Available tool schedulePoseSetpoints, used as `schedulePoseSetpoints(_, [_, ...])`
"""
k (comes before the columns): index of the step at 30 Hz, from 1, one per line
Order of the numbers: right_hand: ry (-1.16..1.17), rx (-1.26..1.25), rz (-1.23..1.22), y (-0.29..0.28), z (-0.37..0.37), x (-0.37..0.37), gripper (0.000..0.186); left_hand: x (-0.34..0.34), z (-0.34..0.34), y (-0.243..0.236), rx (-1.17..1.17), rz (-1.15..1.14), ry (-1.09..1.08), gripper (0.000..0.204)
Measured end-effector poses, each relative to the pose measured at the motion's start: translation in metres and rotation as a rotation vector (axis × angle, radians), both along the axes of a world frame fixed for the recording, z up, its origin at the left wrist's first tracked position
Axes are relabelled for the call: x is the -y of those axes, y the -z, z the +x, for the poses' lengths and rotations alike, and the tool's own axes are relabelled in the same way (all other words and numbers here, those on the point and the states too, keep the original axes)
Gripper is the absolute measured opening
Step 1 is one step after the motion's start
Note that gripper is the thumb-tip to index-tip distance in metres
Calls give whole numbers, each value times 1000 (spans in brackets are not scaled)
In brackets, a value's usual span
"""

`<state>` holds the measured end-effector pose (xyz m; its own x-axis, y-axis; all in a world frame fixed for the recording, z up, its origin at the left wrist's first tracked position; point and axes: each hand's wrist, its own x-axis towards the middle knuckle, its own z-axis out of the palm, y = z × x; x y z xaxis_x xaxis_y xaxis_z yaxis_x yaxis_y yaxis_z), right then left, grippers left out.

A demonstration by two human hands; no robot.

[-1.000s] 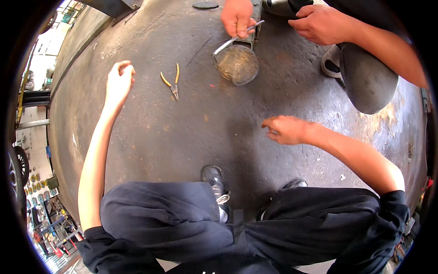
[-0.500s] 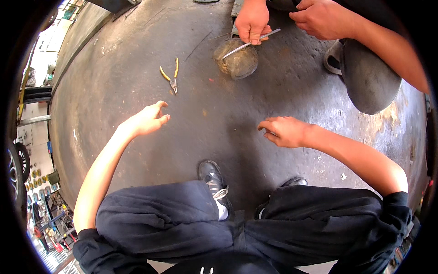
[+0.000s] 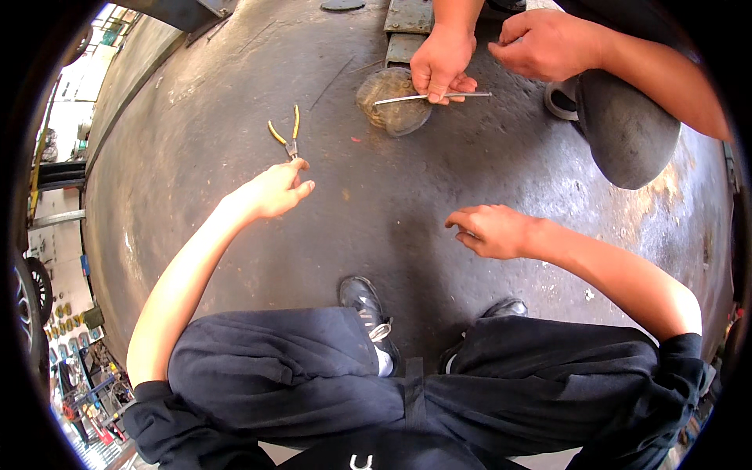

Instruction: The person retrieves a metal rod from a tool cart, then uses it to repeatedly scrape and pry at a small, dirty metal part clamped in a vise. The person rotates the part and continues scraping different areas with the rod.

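My left hand [image 3: 278,188] reaches toward yellow-handled pliers [image 3: 278,133]; its index finger overlaps their nose, and I cannot tell whether it touches. Its thumb and fingers are apart, loosely bent. Lower right of the pliers, my right hand [image 3: 489,231] hangs empty over the stained floor [image 3: 368,219], fingers loosely curled and apart. At the top, another person's hand [image 3: 445,63] grips a thin silver rod [image 3: 392,100] over a worn round pad [image 3: 392,117] beside a metal arm. That person's other hand [image 3: 540,47] is curled near their knee.
The other person crouches at upper right, knee [image 3: 627,133] close to the work. A dark metal post base [image 3: 172,12] and a flat dark plate [image 3: 342,5] lie at the top. Wheels [image 3: 35,290] and tools [image 3: 86,376] line the far left. My shoes and knees are along the bottom.
My left hand has moved right and up to the pliers' nose. The other person's rod hand has moved right and down, and the rod lies flatter over the pad.
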<state>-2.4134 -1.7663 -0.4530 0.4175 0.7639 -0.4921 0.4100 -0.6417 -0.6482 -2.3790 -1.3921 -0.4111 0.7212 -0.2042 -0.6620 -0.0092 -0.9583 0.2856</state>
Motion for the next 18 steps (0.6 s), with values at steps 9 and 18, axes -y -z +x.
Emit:
schedulePoseSetpoints(9, [-6, -21, 27, -3, -2, -2, 34, 12, 10, -1, 93, -91, 48, 49])
schedulePoseSetpoints(18, [-14, -21, 40, -5, -4, -2, 33, 33, 15, -9, 127, -141, 45, 47])
